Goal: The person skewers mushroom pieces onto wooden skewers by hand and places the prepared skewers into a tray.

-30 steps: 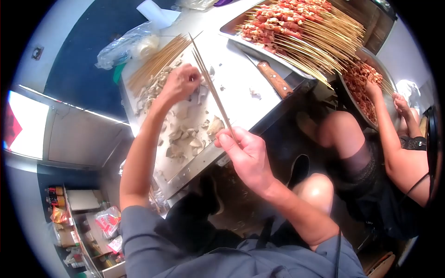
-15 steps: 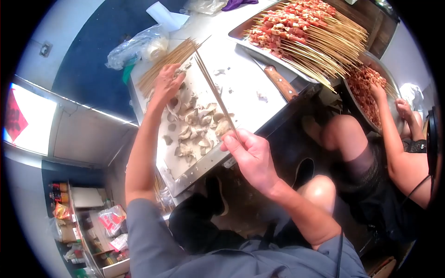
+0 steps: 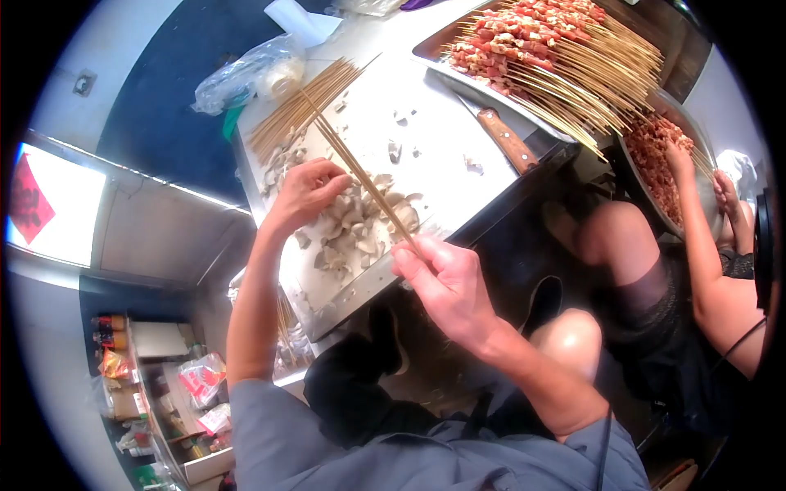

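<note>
My right hand (image 3: 450,286) pinches the lower ends of several thin wooden skewers (image 3: 360,174), which slant up and left over the white table. Over the left part of the mushroom pieces (image 3: 354,225) hovers my left hand (image 3: 309,193), its fingers curled; whether anything small is between them is hidden. Loose bare skewers (image 3: 307,102) lie in a bundle behind that hand. A knife with a wooden handle (image 3: 506,141) rests to the right, beside a metal tray (image 3: 434,64) heaped with meat skewers (image 3: 524,41).
A co-worker's hands (image 3: 681,168) are at a metal bowl of cut meat (image 3: 653,155) on the right. A clear plastic bag (image 3: 246,74) and a white paper roll (image 3: 299,23) lie at the table's back left. Shelves with packets (image 3: 201,380) stand lower left.
My left hand has come down and toward me from the back of the mushroom pile, fingers curling. The skewers in my right hand now lean further left.
</note>
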Action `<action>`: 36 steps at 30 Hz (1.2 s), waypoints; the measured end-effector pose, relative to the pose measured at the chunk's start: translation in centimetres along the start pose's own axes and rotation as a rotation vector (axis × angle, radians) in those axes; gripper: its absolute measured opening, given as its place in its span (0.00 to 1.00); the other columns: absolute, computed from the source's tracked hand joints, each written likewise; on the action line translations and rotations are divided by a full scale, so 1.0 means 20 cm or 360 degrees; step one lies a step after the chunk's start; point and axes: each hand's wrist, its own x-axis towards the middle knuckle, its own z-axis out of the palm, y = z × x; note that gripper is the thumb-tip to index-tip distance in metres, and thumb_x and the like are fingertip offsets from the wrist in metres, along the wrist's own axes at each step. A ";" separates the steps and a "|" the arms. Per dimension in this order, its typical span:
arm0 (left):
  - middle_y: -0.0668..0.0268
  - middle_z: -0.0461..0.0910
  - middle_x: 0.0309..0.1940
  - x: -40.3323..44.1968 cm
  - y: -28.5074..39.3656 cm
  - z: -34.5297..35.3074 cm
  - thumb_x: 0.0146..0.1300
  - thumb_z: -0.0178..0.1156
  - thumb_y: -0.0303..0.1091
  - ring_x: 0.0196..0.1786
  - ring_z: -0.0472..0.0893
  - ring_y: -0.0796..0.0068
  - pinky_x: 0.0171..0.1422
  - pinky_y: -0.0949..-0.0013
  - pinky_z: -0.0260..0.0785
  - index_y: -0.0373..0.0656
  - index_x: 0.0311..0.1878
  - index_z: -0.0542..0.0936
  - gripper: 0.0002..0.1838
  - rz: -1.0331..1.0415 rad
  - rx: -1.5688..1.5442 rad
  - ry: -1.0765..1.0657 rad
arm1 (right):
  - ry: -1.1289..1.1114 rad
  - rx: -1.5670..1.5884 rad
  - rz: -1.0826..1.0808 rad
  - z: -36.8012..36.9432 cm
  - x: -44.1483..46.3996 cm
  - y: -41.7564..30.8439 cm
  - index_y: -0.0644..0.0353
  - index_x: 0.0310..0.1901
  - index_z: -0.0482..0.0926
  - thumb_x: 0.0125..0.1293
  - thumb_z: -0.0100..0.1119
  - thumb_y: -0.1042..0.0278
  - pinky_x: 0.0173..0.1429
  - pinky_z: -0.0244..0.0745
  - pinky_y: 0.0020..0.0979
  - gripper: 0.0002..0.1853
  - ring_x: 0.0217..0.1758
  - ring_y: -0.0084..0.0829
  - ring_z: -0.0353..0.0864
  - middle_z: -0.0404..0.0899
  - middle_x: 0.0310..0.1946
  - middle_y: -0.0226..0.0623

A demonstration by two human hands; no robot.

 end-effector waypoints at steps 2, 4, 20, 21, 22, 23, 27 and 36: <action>0.67 0.84 0.32 -0.01 -0.05 -0.05 0.66 0.61 0.37 0.35 0.80 0.76 0.39 0.70 0.72 0.38 0.41 0.85 0.11 -0.0175 -0.0198 0.0026 | -0.0005 -0.0012 -0.0031 0.01 0.00 0.03 0.68 0.33 0.75 0.71 0.56 0.68 0.30 0.67 0.38 0.11 0.23 0.44 0.72 0.72 0.22 0.51; 0.65 0.84 0.32 0.07 -0.13 -0.09 0.65 0.61 0.36 0.35 0.81 0.74 0.40 0.70 0.72 0.38 0.41 0.85 0.11 -0.0142 -0.0166 0.0312 | -0.0006 -0.0032 -0.0066 0.02 -0.01 0.03 0.68 0.34 0.75 0.71 0.56 0.68 0.31 0.67 0.39 0.11 0.23 0.46 0.73 0.73 0.23 0.51; 0.57 0.86 0.31 0.52 -0.69 -0.26 0.51 0.62 0.38 0.37 0.85 0.62 0.44 0.63 0.74 0.43 0.39 0.86 0.13 -0.0328 0.0420 0.0660 | -0.0037 -0.0256 -0.0163 0.01 0.02 0.01 0.66 0.31 0.74 0.69 0.56 0.69 0.33 0.69 0.43 0.11 0.29 0.53 0.76 0.74 0.25 0.51; 0.57 0.86 0.31 0.50 -0.65 -0.27 0.51 0.62 0.38 0.37 0.85 0.62 0.44 0.63 0.74 0.43 0.39 0.86 0.13 -0.0334 0.0423 0.0655 | -0.0035 -0.0262 -0.0161 0.01 0.02 0.01 0.66 0.31 0.74 0.69 0.56 0.69 0.33 0.69 0.43 0.10 0.29 0.53 0.76 0.74 0.26 0.51; 0.57 0.86 0.31 0.46 -0.60 -0.28 0.52 0.62 0.37 0.37 0.85 0.64 0.44 0.65 0.74 0.42 0.40 0.86 0.14 -0.0344 0.0301 0.0766 | -0.0039 -0.0259 -0.0155 0.01 0.02 0.01 0.66 0.31 0.74 0.69 0.56 0.69 0.33 0.69 0.43 0.10 0.29 0.53 0.76 0.74 0.26 0.51; 0.58 0.86 0.31 0.42 -0.57 -0.29 0.53 0.61 0.37 0.36 0.85 0.66 0.44 0.67 0.74 0.42 0.41 0.86 0.14 -0.0354 0.0180 0.0876 | -0.0031 -0.0261 -0.0173 0.01 0.02 0.01 0.66 0.32 0.74 0.69 0.56 0.69 0.33 0.69 0.43 0.10 0.29 0.53 0.76 0.74 0.25 0.51; 0.59 0.86 0.32 0.16 -0.48 -0.25 0.59 0.59 0.33 0.35 0.84 0.70 0.44 0.69 0.74 0.39 0.44 0.85 0.13 -0.0001 0.0232 0.0818 | -0.0032 -0.0245 -0.0200 0.01 0.01 0.01 0.66 0.33 0.75 0.69 0.56 0.69 0.33 0.70 0.43 0.10 0.29 0.53 0.76 0.74 0.26 0.51; 0.57 0.79 0.42 0.00 -0.50 -0.09 0.58 0.54 0.24 0.41 0.81 0.64 0.48 0.68 0.72 0.37 0.49 0.83 0.17 0.0091 0.0194 0.0577 | -0.0032 -0.0358 -0.0380 0.05 0.00 0.04 0.66 0.33 0.76 0.69 0.55 0.69 0.35 0.71 0.43 0.09 0.31 0.53 0.78 0.75 0.27 0.51</action>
